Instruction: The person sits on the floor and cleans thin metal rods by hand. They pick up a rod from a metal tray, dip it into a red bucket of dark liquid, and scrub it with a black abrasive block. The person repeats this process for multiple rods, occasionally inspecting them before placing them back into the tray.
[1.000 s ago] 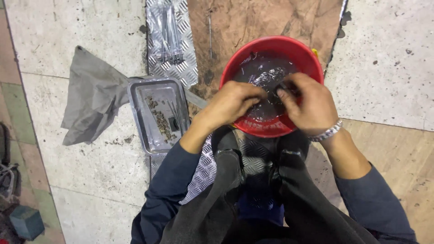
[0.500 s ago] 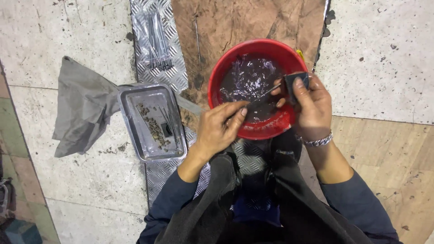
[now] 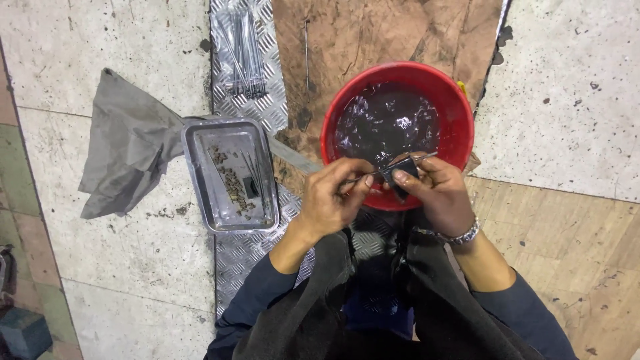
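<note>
1 small dark part in right hand, 1 thin pin pinched by left hand

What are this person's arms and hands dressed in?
Both arms wear dark navy long sleeves, pushed up a little so the forearms show. The hands are bare, with no gloves. The right hand has a silver metal bracelet or watch band at the wrist. The left hand and its wrist carry nothing.

One head-worn camera looks steeply down, close over the floor.
</note>
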